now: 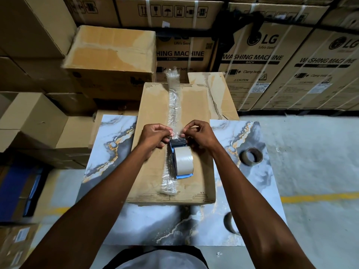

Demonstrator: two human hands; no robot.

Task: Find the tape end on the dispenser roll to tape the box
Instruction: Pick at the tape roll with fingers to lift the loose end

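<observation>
A flat cardboard box point(153, 171) lies on a marble-patterned table point(116, 144). A crumpled strip of clear tape point(173, 101) runs along the box's middle seam. On the box rests a blue tape dispenser point(177, 143) with a beige tape roll point(183, 160). My left hand point(155, 135) and my right hand point(198, 134) sit just beyond the dispenser's black front end. Both pinch a clear tape end point(177, 133) stretched between their fingertips.
Two spare tape rolls lie on the table: one to the right point(251, 156), another partly hidden behind my right forearm point(229, 223). Stacked cardboard boxes point(110, 61) stand at left, washing machine cartons point(252, 65) behind. Grey floor with a yellow line point(318, 197) at right.
</observation>
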